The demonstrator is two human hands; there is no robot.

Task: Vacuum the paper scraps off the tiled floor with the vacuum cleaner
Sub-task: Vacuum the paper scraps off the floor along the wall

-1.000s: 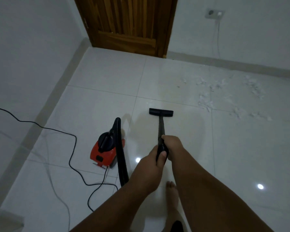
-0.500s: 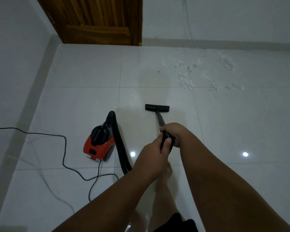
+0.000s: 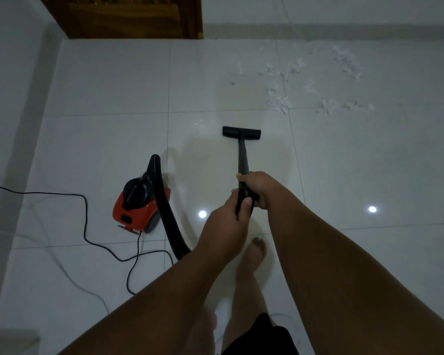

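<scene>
Both my hands grip the black wand (image 3: 242, 158) of the vacuum cleaner. My right hand (image 3: 258, 187) holds it higher up the tube, and my left hand (image 3: 228, 219) holds it just below, thumb on top. The flat black nozzle (image 3: 241, 131) rests on the white tiled floor (image 3: 113, 80) ahead of me. White paper scraps (image 3: 280, 103) lie scattered to the far right of the nozzle, apart from it. The red and black vacuum body (image 3: 139, 203) stands on the floor to my left, its black hose (image 3: 168, 221) curving back towards my arms.
A black power cord (image 3: 87, 226) snakes over the floor on the left, from the wall side to the vacuum body. A wooden door (image 3: 128, 16) stands at the far left corner. My bare foot (image 3: 254, 252) is under my hands. Walls bound the left and far sides.
The view has tilted down and shifted, so the door and scraps sit higher in frame. The nozzle points straighter ahead. My grip on the wand is unchanged.
</scene>
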